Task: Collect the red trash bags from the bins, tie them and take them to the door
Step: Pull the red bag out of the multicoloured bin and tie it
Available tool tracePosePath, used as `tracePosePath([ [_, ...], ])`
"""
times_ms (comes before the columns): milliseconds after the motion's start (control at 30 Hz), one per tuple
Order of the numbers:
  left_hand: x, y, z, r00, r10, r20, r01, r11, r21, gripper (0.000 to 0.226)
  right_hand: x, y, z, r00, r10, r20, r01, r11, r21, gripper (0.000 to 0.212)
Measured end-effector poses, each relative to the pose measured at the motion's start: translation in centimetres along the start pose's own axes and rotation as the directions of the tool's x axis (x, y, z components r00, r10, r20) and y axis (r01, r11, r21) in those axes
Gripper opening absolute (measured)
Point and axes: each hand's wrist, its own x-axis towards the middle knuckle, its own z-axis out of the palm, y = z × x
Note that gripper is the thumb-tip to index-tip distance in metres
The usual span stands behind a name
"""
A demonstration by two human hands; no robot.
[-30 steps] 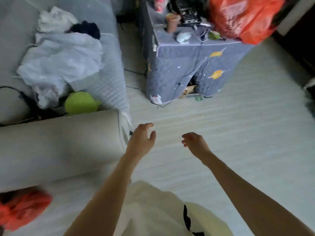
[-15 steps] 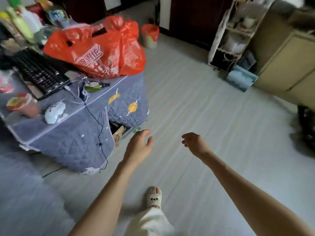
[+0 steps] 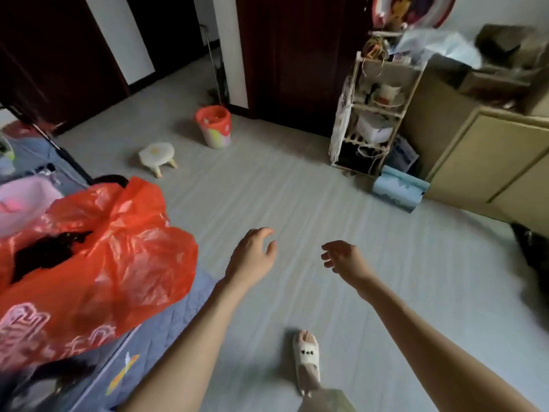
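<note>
Both arms reach forward over the pale floor (image 3: 297, 188), neither hand holding anything. The left hand (image 3: 252, 255) has its fingers loosely curled downward; the right hand (image 3: 344, 258) has its fingers relaxed and slightly spread. A bin (image 3: 214, 126) lined with a red trash bag (image 3: 212, 115) stands far ahead by the dark door (image 3: 297, 55), apparently holding rubbish. A large red plastic bag (image 3: 98, 257) sits on the quilted table (image 3: 166, 328) at left.

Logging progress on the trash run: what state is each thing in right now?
left hand: open, holding nothing
right hand: open, holding nothing
bin: upright by the doorway, red liner still inside
red bag: on the quilted table, untied
stool: upright on floor
</note>
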Motion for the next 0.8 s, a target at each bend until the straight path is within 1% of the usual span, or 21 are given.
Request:
tracePosePath([
  [33,4.3,0.2,-0.4,1.0,-0.011,-0.009,0.012,1.0,0.004,0.032,4.3,-1.8,-0.3,1.0,-0.007,0.01,0.006,1.0,0.015,0.028],
  [67,6.6,0.3,-0.7,1.0,-0.024,-0.014,0.024,1.0,0.003,0.032,6.6,-2.9,-0.5,1.0,-0.017,0.014,0.017,1.0,0.017,0.028],
  [100,11.3,0.5,-1.6,0.999,-0.033,-0.032,0.033,0.999,0.011,0.033,11.1,-5.3,-0.7,0.999,-0.032,0.02,0.031,0.999,0.021,0.028],
  [167,16.6,1.0,-3.1,0.997,-0.058,-0.044,0.058,0.998,0.002,0.033,16.4,-8.5,-0.6,0.998,-0.047,0.029,0.047,0.999,-0.005,0.029],
  [267,25.6,0.6,-6.4,0.988,-0.104,-0.112,0.1,0.994,-0.045,0.033,25.4,-14.6,1.2,0.993,-0.066,0.096,0.068,0.997,-0.022,0.028],
  [400,38.4,-2.9,-10.9,0.962,-0.168,-0.214,0.149,0.984,-0.098,0.031,38.0,-22.8,5.7,0.974,-0.135,0.181,0.148,0.987,-0.058,0.028],
  [467,44.9,-5.4,-12.9,0.956,-0.182,-0.23,0.161,0.981,-0.108,0.031,44.3,-26.3,8.3,0.964,-0.163,0.209,0.181,0.981,-0.07,0.028],
  [633,62.1,-13.0,-19.2,0.959,-0.207,-0.192,0.192,0.977,-0.096,0.032,60.2,-36.0,14.8,0.97,-0.13,0.207,0.148,0.987,-0.07,0.027],
  [800,76.5,-18.1,-25.6,0.948,-0.257,-0.19,0.239,0.964,-0.114,0.031,72.9,-45.8,19.7,0.972,-0.116,0.205,0.131,0.99,-0.059,0.025],
])
